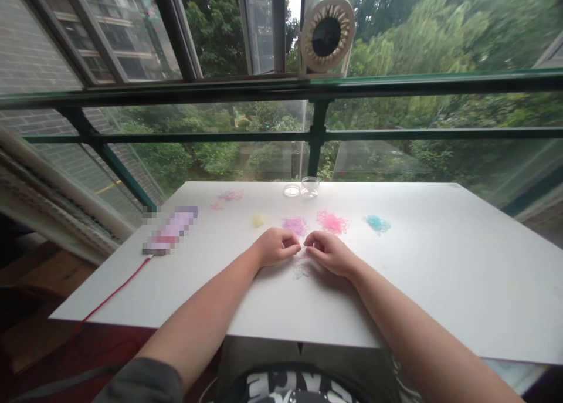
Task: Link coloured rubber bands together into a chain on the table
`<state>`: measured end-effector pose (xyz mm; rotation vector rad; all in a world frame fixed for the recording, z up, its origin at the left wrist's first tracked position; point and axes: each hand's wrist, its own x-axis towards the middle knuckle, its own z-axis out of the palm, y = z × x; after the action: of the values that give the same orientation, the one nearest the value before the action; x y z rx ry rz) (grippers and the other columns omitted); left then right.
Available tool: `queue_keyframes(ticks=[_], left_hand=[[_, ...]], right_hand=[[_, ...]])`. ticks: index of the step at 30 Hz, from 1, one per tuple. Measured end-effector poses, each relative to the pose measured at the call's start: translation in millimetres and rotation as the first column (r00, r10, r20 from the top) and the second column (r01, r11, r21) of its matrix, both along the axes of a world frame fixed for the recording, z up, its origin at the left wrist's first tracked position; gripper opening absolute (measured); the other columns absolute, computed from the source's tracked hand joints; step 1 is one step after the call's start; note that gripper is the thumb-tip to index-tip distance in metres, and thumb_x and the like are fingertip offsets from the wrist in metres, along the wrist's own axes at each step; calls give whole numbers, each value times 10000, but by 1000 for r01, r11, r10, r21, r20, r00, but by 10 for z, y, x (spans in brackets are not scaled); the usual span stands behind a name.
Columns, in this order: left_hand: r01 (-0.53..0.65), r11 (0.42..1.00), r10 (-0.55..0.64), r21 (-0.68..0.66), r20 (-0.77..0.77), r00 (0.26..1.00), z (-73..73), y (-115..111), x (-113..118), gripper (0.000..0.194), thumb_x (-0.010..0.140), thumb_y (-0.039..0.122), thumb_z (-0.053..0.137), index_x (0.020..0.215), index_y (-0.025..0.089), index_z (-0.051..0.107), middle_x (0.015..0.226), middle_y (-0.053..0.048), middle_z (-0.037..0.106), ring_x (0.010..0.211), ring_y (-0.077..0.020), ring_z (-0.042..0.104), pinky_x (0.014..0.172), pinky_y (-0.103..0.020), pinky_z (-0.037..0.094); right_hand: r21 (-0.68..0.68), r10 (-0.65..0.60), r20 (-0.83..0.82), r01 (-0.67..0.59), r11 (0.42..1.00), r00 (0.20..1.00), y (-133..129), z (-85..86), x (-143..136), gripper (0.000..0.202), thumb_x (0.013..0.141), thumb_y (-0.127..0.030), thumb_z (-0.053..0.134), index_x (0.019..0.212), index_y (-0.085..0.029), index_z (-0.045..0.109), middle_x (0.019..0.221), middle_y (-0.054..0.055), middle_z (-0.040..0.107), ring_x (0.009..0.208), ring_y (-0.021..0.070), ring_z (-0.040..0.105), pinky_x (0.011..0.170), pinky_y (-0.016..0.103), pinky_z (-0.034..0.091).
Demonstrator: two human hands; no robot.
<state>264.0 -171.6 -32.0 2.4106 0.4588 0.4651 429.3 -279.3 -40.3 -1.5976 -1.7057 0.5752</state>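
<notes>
My left hand (278, 246) and my right hand (329, 251) meet near the middle of the white table (431, 274), fingertips almost touching. Both are closed in a pinch; whatever lies between the fingertips is too small to make out. Just below them sits a little heap of clear, thin bands (301, 270). Beyond my fingers are a purple pile of bands (294, 225) and a pink pile (332, 222). A small yellow pile (258, 220) lies to the left, and a teal pile (377, 223) to the right.
At the table's far edge stand a clear round container (310, 187) and a flat clear lid (291, 190). Mixed coloured bands (230, 195) lie at the back left. A blurred-out phone-like device (171, 232) with a red cable (116, 290) rests on the left. A white fan (328, 33) stands behind the railing.
</notes>
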Motion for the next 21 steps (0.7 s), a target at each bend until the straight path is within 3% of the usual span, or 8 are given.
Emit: queue_keyframes(ticks=[11, 21], left_hand=[[39, 999, -39, -17, 2, 999, 14, -29, 13, 139, 710, 244, 540, 700, 137, 627, 572, 18, 559, 534, -63, 468, 533, -168, 347], [19, 997, -18, -74, 10, 1000, 54, 19, -53, 122, 700, 224, 526, 658, 125, 583, 552, 25, 514, 518, -60, 432, 511, -171, 339]], right_hand=[[-22, 43, 38, -42, 999, 998, -11, 31, -11, 40, 718, -152, 467, 709, -167, 502, 558, -48, 437, 513, 78, 379, 484, 199, 279], [-22, 24, -39, -25, 999, 999, -16, 48, 0, 38, 701, -139, 459, 692, -167, 483, 550, -51, 409, 511, 78, 360, 484, 198, 280]])
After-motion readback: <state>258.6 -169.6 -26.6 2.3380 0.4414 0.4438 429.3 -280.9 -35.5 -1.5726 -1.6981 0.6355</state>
